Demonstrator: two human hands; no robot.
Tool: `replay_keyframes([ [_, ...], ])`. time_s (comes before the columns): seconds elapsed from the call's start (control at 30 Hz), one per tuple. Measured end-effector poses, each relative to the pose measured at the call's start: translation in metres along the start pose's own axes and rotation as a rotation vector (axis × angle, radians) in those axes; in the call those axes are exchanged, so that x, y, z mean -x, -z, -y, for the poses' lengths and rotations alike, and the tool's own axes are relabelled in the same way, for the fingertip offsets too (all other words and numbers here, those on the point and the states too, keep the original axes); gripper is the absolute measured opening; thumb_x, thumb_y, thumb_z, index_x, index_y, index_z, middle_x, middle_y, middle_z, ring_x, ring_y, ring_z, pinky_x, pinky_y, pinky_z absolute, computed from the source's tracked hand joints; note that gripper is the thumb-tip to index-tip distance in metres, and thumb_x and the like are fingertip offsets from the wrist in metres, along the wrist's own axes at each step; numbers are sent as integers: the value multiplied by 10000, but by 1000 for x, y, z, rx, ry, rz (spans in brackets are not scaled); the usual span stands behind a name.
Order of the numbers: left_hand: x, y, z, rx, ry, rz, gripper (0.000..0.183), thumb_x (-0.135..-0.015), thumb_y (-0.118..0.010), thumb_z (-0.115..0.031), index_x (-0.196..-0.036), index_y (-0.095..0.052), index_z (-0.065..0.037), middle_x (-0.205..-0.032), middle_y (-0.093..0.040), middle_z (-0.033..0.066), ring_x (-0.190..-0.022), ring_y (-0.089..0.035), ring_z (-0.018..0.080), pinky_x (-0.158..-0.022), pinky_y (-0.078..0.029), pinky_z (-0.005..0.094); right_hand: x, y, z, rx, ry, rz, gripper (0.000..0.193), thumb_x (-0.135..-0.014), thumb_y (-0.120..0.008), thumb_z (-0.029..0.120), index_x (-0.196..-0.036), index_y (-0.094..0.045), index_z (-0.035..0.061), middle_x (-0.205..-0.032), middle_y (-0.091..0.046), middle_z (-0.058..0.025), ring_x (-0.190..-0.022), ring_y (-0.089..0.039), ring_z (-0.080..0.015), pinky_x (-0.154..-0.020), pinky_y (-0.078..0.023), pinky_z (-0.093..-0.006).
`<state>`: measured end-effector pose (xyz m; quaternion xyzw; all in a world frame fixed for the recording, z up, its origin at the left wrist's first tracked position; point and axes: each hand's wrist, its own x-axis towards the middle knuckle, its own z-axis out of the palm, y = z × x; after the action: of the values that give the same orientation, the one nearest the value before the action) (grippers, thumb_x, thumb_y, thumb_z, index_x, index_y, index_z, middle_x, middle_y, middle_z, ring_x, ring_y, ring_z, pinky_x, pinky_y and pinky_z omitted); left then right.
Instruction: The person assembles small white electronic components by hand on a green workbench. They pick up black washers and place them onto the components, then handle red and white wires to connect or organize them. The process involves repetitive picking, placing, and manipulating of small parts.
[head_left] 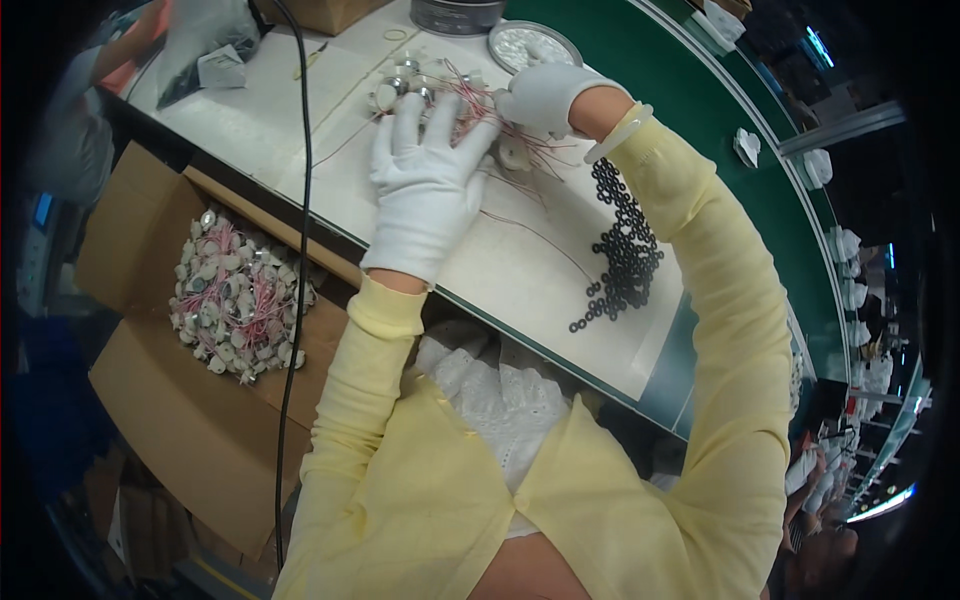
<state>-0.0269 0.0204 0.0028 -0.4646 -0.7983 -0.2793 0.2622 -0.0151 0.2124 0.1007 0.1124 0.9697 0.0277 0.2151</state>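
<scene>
A loose pile of small round white-and-metal parts with thin pink wires [408, 66] lies on the white tabletop [540, 260]. My left hand [420, 190], in a white glove, rests on the near side of this pile, its fingers spread. At the pile's right side is my right hand [545, 98], also gloved, with its fingers curled in. Whatever those fingers may hold is hidden from view. Just below them sits a round cream-coloured part [514, 152], with pink wires fanning out to the right. Many small black rings [630, 250] are scattered to the right of both hands.
A shallow round tin [537, 46] and a dark round container [455, 16] stand behind the pile. An open cardboard box [150, 215] at the left holds many wired parts [240, 300]. A black cable [304, 180] hangs across it. Beyond the table runs a green belt [690, 120].
</scene>
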Motion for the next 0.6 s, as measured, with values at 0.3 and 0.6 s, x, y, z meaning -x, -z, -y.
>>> replay_keyframes([
  [0.3, 0, -2, 11, -118, 2, -11, 454, -809, -699, -148, -1236, -748, -294, -1415, -611, 90, -1353, -484, 397, -1107, -390, 587, 48, 9, -1, -60, -94, -88, 488, -967, -554, 457, -1234, -733, 90, -933, -748, -166, -843, -752, -270, -858, -571, -426],
  [0.6, 22, 70, -10, -36, 84, -34, 380, -843, -804, -158, -1218, -753, -186, -1419, -600, 123, -1309, -542, 374, -1106, -443, 481, 188, -97, 33, 205, 472, -986, 353, -793, -765, 265, -1125, -677, 184, -1153, -665, -15, -1019, -648, -224, -729, -528, -363],
])
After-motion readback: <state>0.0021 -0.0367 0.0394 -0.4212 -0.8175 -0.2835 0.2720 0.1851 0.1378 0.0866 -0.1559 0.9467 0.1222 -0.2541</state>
